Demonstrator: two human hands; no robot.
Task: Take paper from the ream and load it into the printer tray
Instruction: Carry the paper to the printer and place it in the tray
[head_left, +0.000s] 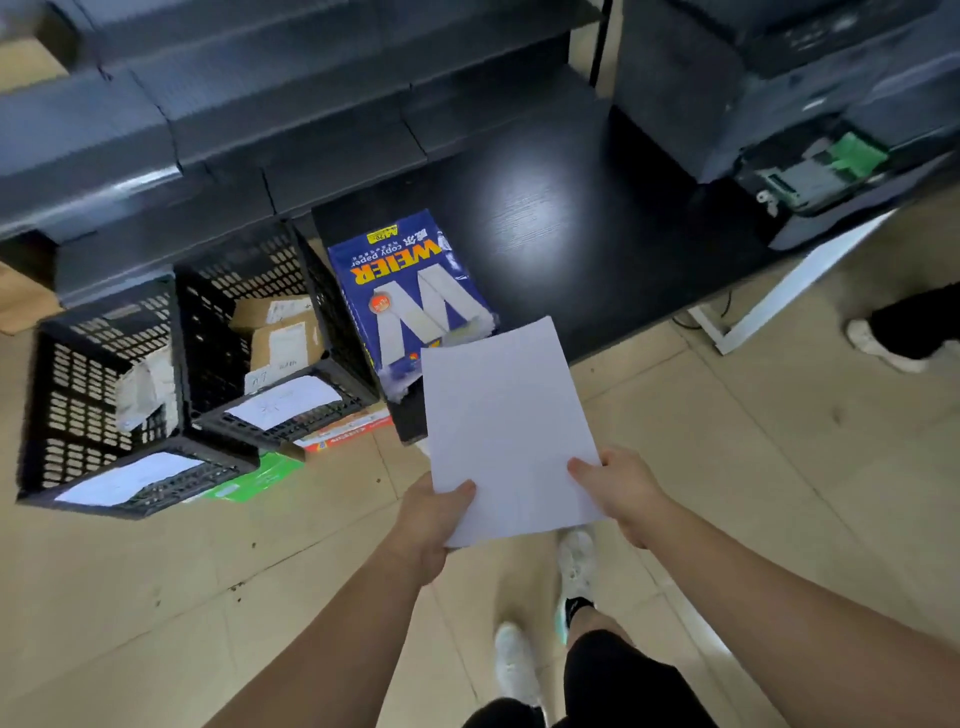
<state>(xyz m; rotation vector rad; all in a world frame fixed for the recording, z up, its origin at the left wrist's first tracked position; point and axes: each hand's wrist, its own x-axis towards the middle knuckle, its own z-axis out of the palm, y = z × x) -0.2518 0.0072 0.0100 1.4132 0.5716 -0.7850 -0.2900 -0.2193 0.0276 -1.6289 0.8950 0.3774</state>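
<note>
Left hand (434, 512), right hand (621, 491) pinching paper (506, 415) between.

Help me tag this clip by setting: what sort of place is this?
Probably an office or mailroom: a printer on a black desk, an opened ream of copy paper, and black crates holding parcels on the tiled floor.

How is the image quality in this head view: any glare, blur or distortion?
Head view: a bright glare patch on the black desk; the shelves and printer are soft and blurred; wide-angle distortion bends the edges; the paper stack and ream read clearly.
</note>
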